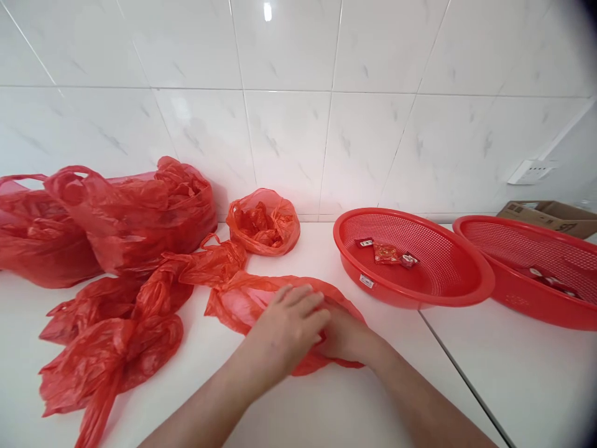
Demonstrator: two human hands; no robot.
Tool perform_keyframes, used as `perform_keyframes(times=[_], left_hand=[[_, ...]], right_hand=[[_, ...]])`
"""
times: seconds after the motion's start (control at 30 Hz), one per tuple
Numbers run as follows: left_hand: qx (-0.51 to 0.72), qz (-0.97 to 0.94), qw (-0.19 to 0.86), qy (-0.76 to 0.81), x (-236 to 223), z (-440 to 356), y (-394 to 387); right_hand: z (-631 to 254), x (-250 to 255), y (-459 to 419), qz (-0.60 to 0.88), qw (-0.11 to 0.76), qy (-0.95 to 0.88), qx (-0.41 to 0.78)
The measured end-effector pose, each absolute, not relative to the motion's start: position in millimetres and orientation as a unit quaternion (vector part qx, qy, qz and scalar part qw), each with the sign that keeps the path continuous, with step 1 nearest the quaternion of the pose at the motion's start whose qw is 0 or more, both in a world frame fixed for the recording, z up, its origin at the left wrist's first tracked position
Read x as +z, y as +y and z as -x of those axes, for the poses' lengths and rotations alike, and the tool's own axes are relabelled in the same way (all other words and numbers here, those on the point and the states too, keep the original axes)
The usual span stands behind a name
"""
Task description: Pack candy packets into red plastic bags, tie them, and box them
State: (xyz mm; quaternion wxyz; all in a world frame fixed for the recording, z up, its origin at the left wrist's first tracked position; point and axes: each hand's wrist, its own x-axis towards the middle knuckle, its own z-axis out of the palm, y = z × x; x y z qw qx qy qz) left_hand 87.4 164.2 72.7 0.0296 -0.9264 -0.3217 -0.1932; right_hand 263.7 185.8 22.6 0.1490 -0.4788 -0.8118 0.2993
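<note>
A red plastic bag (233, 302) lies in front of me, with both hands at its mouth. My left hand (286, 330) is back up, its fingers bent and close together, gripping the bag's edge as far as I can see. My right hand (342, 330) reaches into the bag from the right. Its fingers are hidden behind my left hand. A small dark red bit shows between the hands, too little to name. To the left, several tied red plastic bags (112, 348) lie on the white table (298, 414).
Full red bags (153, 218) stand at the back left, beside a smaller open bag (263, 221). Two red plastic baskets (448, 267) on the right hold small red packets (386, 254). Behind them sit a cardboard box (550, 214) and a wall socket (532, 172). A seam crosses the table.
</note>
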Motion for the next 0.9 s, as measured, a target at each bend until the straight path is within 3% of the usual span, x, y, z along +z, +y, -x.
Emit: perform_keyframes(times=[0.17, 0.3, 0.4, 0.53, 0.67, 0.73, 0.9], left_hand=[[-0.073, 0.829, -0.038, -0.554, 35.7, -52.7, 218.0], [-0.080, 0.800, -0.122, -0.582, 27.3, -23.4, 225.3], [-0.091, 0.777, -0.144, -0.606, 24.6, -10.8, 223.8], [-0.121, 0.776, -0.130, -0.605, 20.1, -4.2, 223.6], [-0.234, 0.806, 0.011, -0.543, 28.4, -17.6, 215.2], [-0.269, 0.825, 0.056, -0.494, 34.1, -30.1, 208.7], [-0.178, 0.890, -0.079, -0.413, 23.8, -49.3, 204.7]], right_hand=[[-272.3, 22.6, 190.5, 0.473, 0.208, -0.778, 0.358], [-281.4, 9.5, 210.2, 0.507, 0.331, -0.697, 0.384], [-286.7, -3.8, 223.2, 0.552, 0.365, -0.647, 0.379], [-284.3, -6.6, 222.2, 0.562, 0.369, -0.674, 0.304], [-269.8, 6.4, 205.8, 0.502, 0.373, -0.773, 0.103], [-262.5, 10.7, 198.6, 0.474, 0.346, -0.807, 0.061], [-256.3, 7.6, 192.7, 0.436, 0.216, -0.862, 0.141]])
